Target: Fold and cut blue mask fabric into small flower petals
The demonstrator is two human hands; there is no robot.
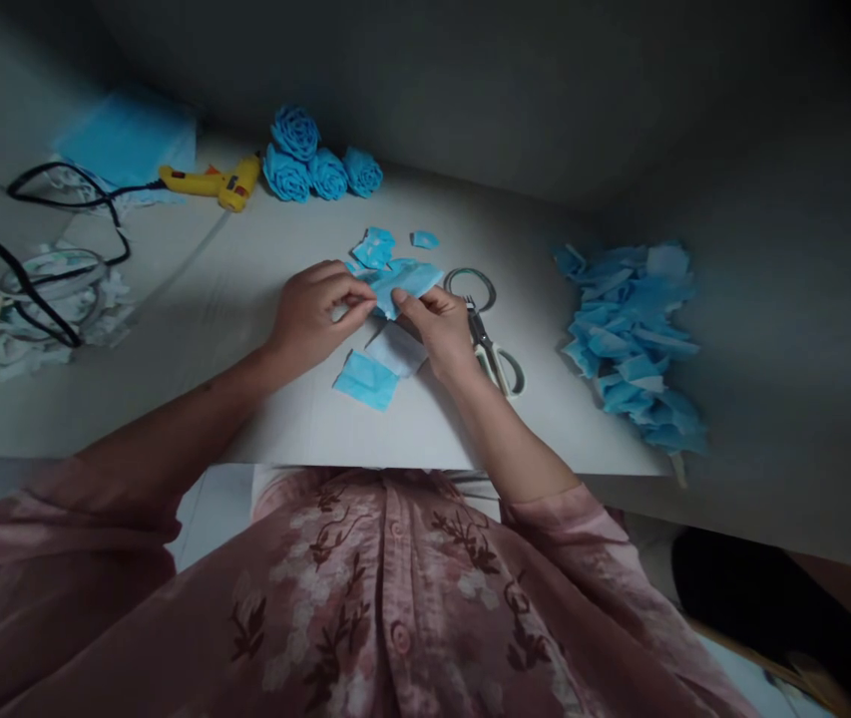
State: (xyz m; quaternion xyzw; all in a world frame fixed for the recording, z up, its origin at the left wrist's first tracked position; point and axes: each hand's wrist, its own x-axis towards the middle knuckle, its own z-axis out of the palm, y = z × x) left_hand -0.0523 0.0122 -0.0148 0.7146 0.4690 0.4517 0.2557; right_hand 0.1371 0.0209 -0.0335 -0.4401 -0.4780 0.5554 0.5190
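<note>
Both hands meet at a light blue fabric piece (410,279) above the middle of the table. My left hand (314,311) pinches its left side between thumb and fingertips. My right hand (441,327) grips the lower right side, thumb on top. Under the hands lie a blue square (366,380) and a whitish square (396,348). Just beyond are a crumpled blue piece (374,247) and a small blue scrap (424,239). Scissors (496,359) with pale handles rest beside my right hand, close to a wire coil (482,289).
Several rolled blue fabric roses (296,133) stand at the back, right of a yellow glue gun (212,185) with a black cord (107,197). Blue sheets (130,140) lie back left. Scraps (96,314) surround a round container at left. A blue pile (638,344) lies along the right.
</note>
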